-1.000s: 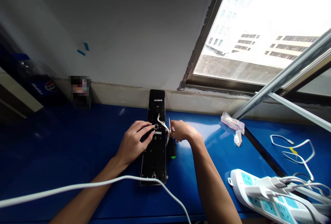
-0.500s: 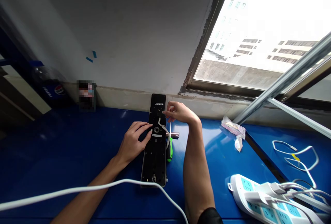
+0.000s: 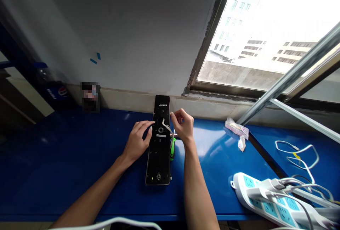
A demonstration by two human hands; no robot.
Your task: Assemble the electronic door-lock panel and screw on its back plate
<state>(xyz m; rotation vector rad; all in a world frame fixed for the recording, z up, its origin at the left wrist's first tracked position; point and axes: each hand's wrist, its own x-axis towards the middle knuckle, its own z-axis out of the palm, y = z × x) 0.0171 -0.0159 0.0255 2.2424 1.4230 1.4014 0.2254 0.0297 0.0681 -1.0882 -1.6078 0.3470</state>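
Note:
A long black panel lies on the blue table, with a round ring, small screws, white labels and a metal stub near its front end. It looks like part of an electronic door lock. At its left edge, my left hand rests with fingers stretched out and thumb apart. My right hand is curled beside the upper right edge, fingers pinched; what they hold, if anything, is too small to make out. A white cable bends across the panel's right side. Right beside the panel lies a green-and-black screwdriver, partly covering a metal cylinder.
To the right are a white power strip with several plugs, a loose white cable and a crumpled plastic packet. A slanted metal bar crosses the window. A Pepsi bottle stands at the back left.
My right hand has drawn back slightly to the right of the panel and turned more upright. My left hand has slid left, off the panel's middle to its edge. The view has shifted slightly.

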